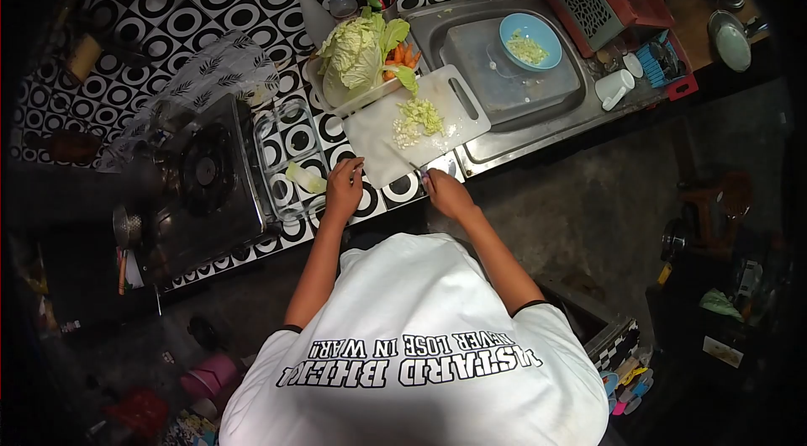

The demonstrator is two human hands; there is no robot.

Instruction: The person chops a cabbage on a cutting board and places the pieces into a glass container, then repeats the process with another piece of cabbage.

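Note:
My right hand [445, 192] is closed around the handle of a knife [405, 159], whose blade lies over the near part of a white cutting board [378, 147]. Chopped pale green cabbage [419, 120] is heaped on the board, with small white bits beside it. At the board's near left corner rests my left hand [345, 184], fingers bent; whether they hold anything is too small to tell. Left of that hand, a cut piece of cabbage [305, 179] lies by a clear glass dish [287, 135].
Behind the board, a tray [370, 99] holds a cabbage [353, 55] and carrots [403, 59]. A blue bowl [530, 42] with chopped pieces stands on an upturned container [479, 68] at the sink. The stove [206, 173] is left; a white mug [615, 89] stands right.

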